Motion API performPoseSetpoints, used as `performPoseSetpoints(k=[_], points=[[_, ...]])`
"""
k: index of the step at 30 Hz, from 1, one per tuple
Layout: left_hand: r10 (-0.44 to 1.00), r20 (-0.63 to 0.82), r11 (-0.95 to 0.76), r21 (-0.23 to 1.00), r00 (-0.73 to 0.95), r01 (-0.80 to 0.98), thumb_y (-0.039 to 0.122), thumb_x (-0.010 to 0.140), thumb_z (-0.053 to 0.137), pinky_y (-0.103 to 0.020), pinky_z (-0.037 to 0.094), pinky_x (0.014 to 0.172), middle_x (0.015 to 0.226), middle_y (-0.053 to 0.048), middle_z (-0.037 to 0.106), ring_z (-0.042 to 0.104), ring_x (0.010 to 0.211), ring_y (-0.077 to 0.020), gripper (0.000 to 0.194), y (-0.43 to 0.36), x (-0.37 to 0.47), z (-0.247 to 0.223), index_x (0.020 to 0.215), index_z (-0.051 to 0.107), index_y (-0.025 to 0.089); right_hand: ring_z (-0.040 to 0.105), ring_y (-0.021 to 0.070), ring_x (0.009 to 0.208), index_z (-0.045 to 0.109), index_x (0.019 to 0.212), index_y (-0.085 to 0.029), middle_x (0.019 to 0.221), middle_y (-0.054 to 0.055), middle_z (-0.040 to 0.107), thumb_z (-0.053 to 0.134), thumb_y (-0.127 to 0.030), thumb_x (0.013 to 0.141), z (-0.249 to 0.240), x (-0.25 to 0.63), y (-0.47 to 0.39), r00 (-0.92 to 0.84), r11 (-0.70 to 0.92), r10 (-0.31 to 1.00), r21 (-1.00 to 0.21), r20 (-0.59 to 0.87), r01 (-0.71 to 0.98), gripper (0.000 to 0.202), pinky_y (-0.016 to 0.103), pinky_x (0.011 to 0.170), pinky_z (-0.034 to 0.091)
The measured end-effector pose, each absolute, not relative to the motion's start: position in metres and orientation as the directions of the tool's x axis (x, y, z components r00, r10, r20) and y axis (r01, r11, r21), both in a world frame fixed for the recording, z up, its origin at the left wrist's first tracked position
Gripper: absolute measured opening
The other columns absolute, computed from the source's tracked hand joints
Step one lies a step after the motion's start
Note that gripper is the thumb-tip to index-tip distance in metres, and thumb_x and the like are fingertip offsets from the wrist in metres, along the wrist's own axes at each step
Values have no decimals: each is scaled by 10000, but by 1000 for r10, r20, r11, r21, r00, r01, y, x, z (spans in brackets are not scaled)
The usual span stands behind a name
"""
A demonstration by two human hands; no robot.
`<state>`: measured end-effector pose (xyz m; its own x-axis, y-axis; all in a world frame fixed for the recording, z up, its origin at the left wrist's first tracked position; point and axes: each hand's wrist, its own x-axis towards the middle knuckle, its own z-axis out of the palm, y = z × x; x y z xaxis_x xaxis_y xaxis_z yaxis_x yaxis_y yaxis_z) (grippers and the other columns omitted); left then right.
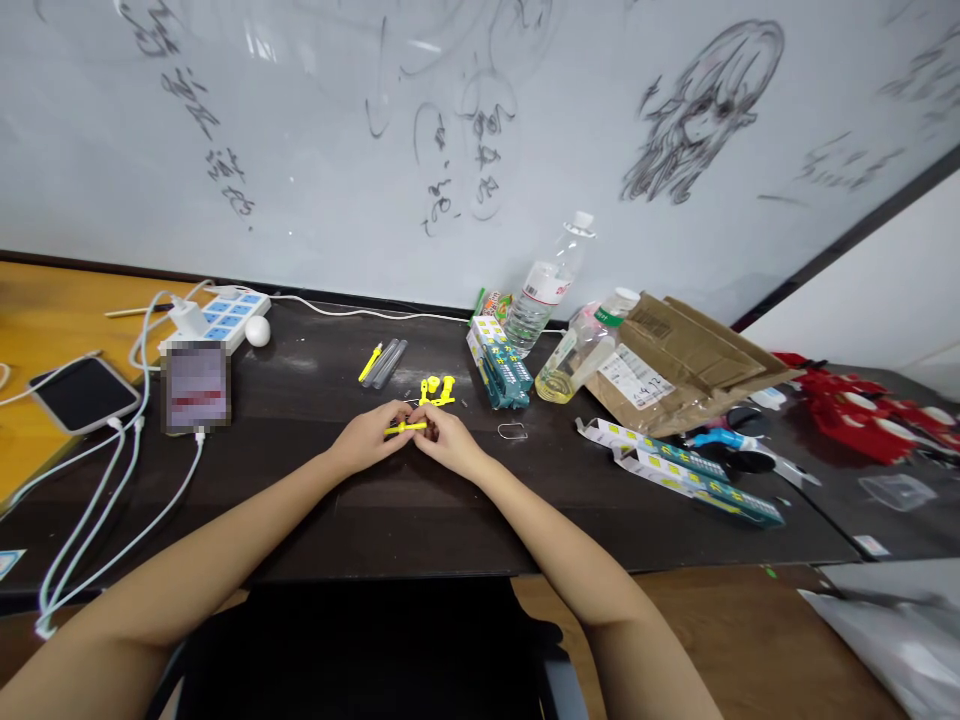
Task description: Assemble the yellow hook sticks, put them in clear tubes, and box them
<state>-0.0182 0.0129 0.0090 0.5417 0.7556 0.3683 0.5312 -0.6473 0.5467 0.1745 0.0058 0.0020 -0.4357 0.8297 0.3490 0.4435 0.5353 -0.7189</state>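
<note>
My left hand (377,438) and my right hand (448,442) meet over the dark table (330,520). Between them lies a thin yellow plastic stick-like part (406,427), its left end pinched by my left fingers and its right end by my right fingers. Just beyond my fingertips sit several small yellow plastic pieces (437,390). Farther left lie a yellow stick (370,362) and clear plastic tubes (386,365), side by side. A bent wire loop (513,431) rests to the right of my right hand.
Green-and-white boxes (501,370) stand near a water bottle (536,300) and a bottle of yellow liquid (574,365). Behind are a cardboard parcel (660,365) and flattened long cartons (697,480). Scissors (739,450) lie right. White cables, a power strip (232,318) and phones (86,395) occupy the left.
</note>
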Motion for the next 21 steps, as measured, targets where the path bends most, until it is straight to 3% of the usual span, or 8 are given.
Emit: performPoseSetpoints(k=[3,7,13,16,21], points=[[770,418,-636,557,482,534,360,903,422,-286,446,814,999,-40,628,599,920,-179,282,16,-19,9,1103,555,211,484,109,589,536,971,-214,707,-39,535,494,-181,765,3,178,9,-352,531,846,-687,400,496,212,228,609,399],[819,460,-570,594,342,567,319,921,371,-274,435,750,842,-28,576,562,810,-162,240,22,-23,8,871,565,186,511,140,679,562,949,-205,777,2,564,463,-167,766,5,185,14,-184,489,856,-640,483,593,211,261,683,419],[859,460,-498,647,226,577,336,940,327,-299,433,765,817,-30,576,556,799,-171,275,25,-26,8,827,530,188,529,179,755,565,907,-197,796,30,575,468,-159,764,3,193,22,-147,473,844,-587,516,657,177,301,745,422],[835,494,-532,608,245,589,364,935,358,-321,433,821,880,-47,613,569,879,-193,282,25,-25,8,861,565,188,529,185,772,564,898,-197,828,40,584,460,-151,768,2,195,24,-122,470,832,-571,541,673,173,306,753,422],[827,488,-550,605,278,576,306,940,336,-321,455,845,944,-60,649,608,909,-193,308,24,-24,7,1109,556,175,522,176,751,559,874,-197,838,38,584,455,-148,779,-2,201,29,-91,458,823,-558,561,692,149,295,728,420]])
